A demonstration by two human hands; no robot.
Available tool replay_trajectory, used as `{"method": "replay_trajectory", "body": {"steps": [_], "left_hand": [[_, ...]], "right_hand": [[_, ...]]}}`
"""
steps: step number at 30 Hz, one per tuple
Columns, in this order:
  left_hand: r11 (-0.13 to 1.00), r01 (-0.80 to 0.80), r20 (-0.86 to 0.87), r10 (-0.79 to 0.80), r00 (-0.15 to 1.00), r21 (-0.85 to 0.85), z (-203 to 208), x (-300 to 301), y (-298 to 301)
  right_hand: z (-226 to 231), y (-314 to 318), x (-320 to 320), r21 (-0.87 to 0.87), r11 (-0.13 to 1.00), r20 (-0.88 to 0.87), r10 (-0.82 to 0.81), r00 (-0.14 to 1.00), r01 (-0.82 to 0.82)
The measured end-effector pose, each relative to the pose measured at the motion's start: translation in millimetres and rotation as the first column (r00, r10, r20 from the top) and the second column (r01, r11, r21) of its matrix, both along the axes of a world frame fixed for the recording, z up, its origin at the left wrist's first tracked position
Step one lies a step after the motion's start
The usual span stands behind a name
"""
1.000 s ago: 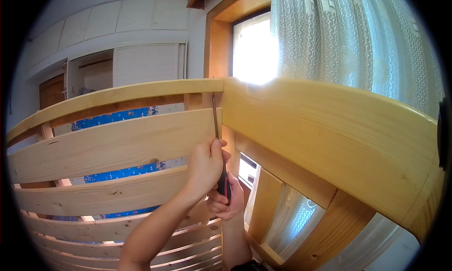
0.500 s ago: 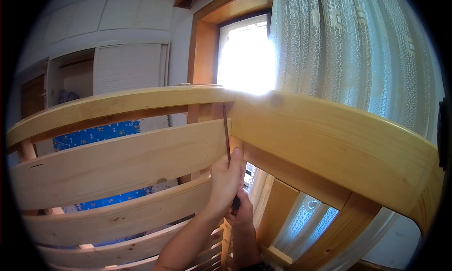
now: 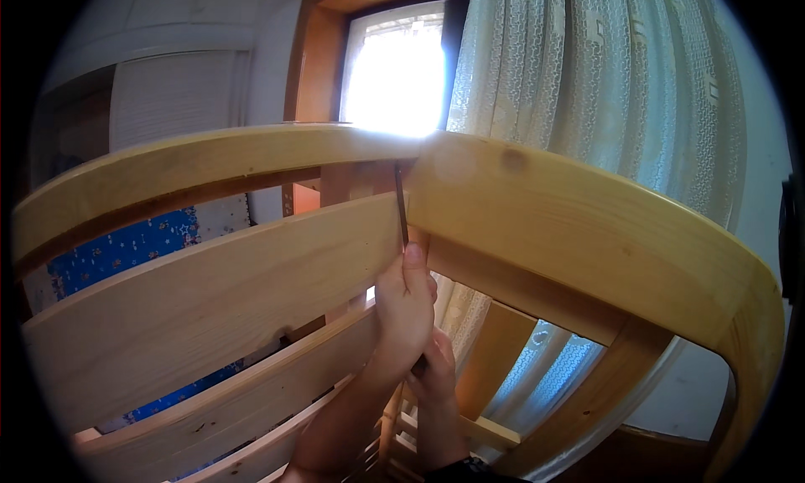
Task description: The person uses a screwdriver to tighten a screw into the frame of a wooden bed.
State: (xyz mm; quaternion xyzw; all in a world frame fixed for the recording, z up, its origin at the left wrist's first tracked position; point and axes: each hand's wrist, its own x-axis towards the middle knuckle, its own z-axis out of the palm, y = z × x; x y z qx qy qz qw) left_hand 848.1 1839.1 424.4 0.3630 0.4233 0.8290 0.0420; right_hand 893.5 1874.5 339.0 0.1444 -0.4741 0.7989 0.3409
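A long, thin, dark shaft, apparently a screwdriver's (image 3: 401,199), stands almost upright. Its top end meets the shaded corner under the wooden top rail (image 3: 239,158). My left hand (image 3: 404,303) is closed round the lower shaft, thumb pointing up. Just below, my right hand (image 3: 436,367) wraps a dark handle, which is mostly hidden by the fingers. Beside the shaft on the left is the end of a pale wide slat (image 3: 251,286); to its right runs a broad varnished board (image 3: 570,219). The tool's tip cannot be made out clearly.
More pale slats (image 3: 243,412) lie at lower left, with blue patterned fabric (image 3: 134,246) behind the gaps. Varnished posts (image 3: 591,391) stand at lower right. Patterned curtains (image 3: 599,72) hang beside a bright window (image 3: 394,72), and a white louvred cabinet door (image 3: 176,97) is at far left.
The whole view has shifted, so the rails and window sit higher and further left. Both hands keep their grip on the tool, whose top end is still at the corner under the rail.
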Motion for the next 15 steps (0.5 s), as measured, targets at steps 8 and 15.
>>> {"method": "replay_trajectory", "body": {"steps": [8,15], "left_hand": [[0.985,-0.159,-0.192,0.143,0.971,-0.072,-1,-2,-4],[0.961,0.009,-0.119,-0.044,0.992,-0.277,-1,18,-34]], "right_hand": [[-15,24,-8,-0.064,0.626,-0.256,0.742,0.619,-0.777],[-5,5,-6,0.190,0.956,-0.014,-0.223,0.975,0.222]]}}
